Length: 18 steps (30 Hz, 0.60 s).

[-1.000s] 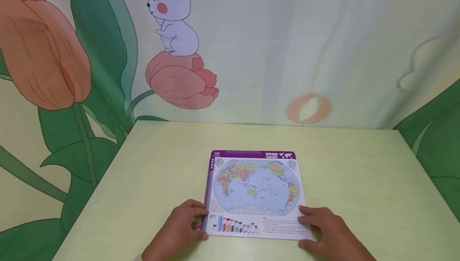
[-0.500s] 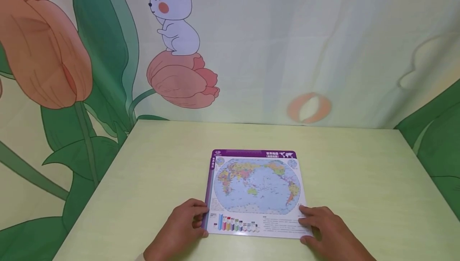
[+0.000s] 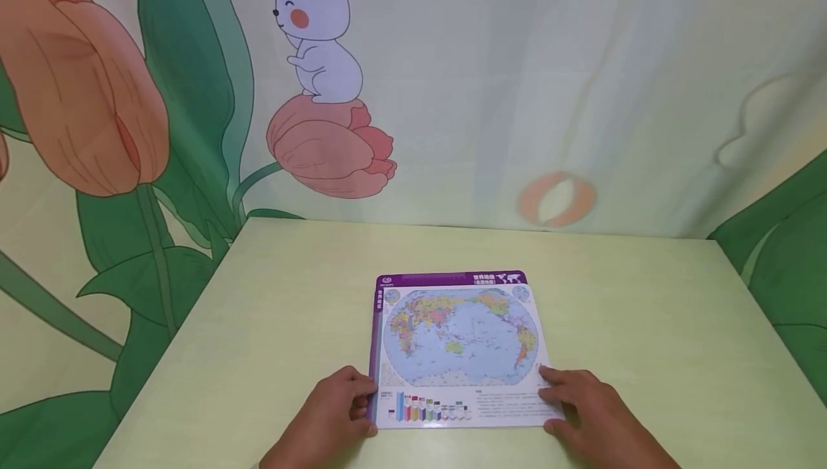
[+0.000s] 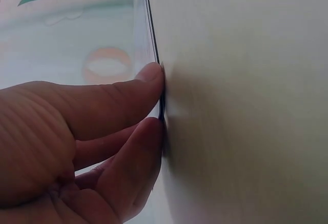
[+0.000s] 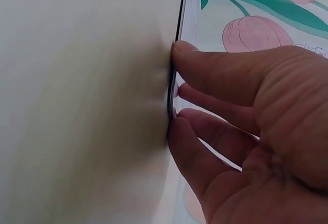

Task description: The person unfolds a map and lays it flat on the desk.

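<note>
A flat world map board point(image 3: 461, 340) with a purple top band lies on the pale table, its lower edge toward the person. My left hand point(image 3: 326, 411) holds its lower left corner, index fingertip on the side edge and thumb at the bottom. Across from it, my right hand point(image 3: 594, 411) holds the lower right corner between thumb and fingers. The left wrist view has the board's thin dark edge point(image 4: 152, 26) under the thumb point(image 4: 128, 96) and a curled finger. In the right wrist view, the thumb point(image 5: 220, 73) and fingers meet the opposite edge point(image 5: 181, 16).
The pale yellow-green table point(image 3: 278, 296) extends around the board. Behind its back edge hangs a curtain point(image 3: 465, 81) printed with tulips, green leaves and a white rabbit.
The map board has turned slightly counterclockwise, its lower right corner swinging up a little and its top shifting left. Both hands stay at its lower corners. The head view has shifted slightly.
</note>
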Available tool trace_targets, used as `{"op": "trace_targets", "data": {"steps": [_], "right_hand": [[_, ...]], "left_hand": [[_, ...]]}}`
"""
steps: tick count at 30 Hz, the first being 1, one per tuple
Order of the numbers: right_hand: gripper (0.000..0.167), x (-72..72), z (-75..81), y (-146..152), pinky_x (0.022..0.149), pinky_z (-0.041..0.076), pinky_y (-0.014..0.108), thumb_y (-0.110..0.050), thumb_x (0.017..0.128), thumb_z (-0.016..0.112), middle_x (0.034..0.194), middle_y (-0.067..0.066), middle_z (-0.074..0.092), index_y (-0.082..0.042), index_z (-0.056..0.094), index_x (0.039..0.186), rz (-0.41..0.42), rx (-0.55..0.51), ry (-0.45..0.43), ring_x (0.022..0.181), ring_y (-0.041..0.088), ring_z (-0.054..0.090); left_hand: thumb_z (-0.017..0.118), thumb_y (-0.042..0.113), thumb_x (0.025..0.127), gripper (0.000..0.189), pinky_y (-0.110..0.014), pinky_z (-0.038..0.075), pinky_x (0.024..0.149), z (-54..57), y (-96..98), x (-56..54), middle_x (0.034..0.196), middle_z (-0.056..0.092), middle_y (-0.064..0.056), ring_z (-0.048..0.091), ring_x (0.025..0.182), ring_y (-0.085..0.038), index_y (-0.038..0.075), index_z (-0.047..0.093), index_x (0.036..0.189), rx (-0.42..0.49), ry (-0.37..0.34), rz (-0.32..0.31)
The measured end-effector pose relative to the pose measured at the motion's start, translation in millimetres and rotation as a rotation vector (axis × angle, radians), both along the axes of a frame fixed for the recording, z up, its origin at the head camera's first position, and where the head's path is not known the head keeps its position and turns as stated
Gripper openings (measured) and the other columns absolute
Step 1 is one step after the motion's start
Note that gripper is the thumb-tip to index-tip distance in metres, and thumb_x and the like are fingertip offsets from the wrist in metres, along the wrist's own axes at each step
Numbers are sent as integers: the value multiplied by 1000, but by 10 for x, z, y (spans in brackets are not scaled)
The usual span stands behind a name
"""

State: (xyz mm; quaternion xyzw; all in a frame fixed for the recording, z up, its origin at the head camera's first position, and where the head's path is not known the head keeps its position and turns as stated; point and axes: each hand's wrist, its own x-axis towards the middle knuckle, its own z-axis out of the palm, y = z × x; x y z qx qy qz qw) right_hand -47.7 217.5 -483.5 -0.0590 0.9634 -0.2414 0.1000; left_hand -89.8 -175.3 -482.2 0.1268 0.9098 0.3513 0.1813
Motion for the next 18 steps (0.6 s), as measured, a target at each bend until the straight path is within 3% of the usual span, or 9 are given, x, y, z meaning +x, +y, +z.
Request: {"op": "trace_targets", "data": {"steps": [3,7,14,18], "right_hand": [[39,60,17,-52,106,53,50,-21,86,88,149,-2,63,-14,78,123,-51,5,13,134,29,60],[39,7,14,-25,107,53,50,-20,88,87,150,-3,62,-13,77,126,-63,-3,25,136,31,60],[39,-82,-13,54,103,55,48,-13,87,86,147,-2,65,-14,77,125,2,9,159,131,30,63],[40,-145,-14,93,102,55,46,-10,85,87,147,0,66,-15,78,124,13,-24,187,130,31,64]], "left_hand": [[92,7,79,48,-23,49,74,-28,-34,-53,99,54,0,53,89,-14,-3,74,123,-3,10,-52],[93,7,78,44,-22,48,72,-39,-17,-8,96,52,1,52,86,-12,-4,74,117,12,34,-70],[93,10,80,43,-23,48,73,-57,50,46,98,50,1,51,88,-13,-4,73,115,1,-8,-59],[92,12,80,42,-23,46,71,-87,71,82,97,49,2,49,85,-10,-2,71,114,7,-6,-74]]}}
